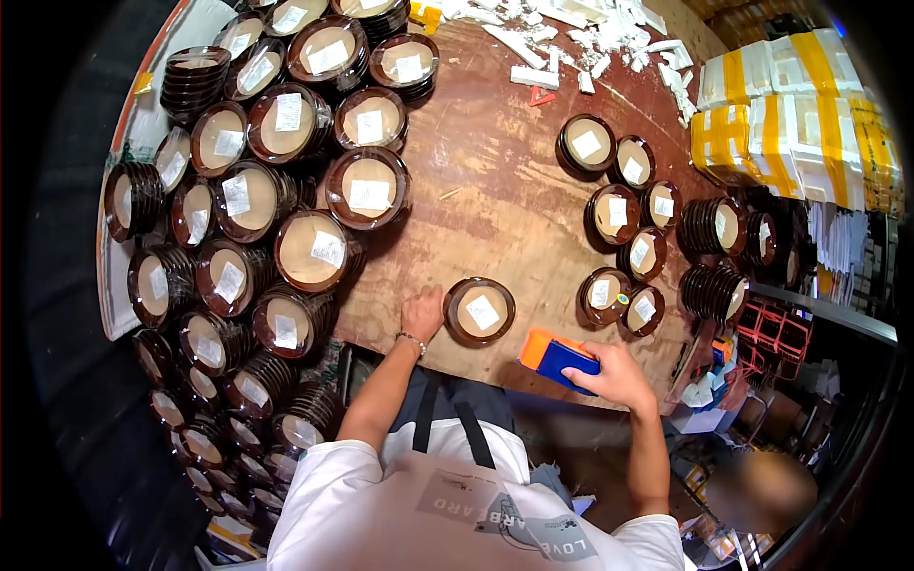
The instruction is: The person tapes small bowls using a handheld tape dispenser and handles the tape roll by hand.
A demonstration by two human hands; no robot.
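Note:
In the head view, a wrapped brown round stack with a white label stands near the front edge of the wooden table. My left hand rests on the table just left of this stack, its fingers partly hidden at the stack's side. To the right, my right hand grips an orange and blue tool near the table's front edge. The thumb lies on the tool's blue part. A small gap separates the tool from the stack.
Many wrapped round stacks crowd the left side. Several more stand at the right. White foam scraps lie at the back. Taped white boxes are stacked at the far right. A blurred person is at the lower right.

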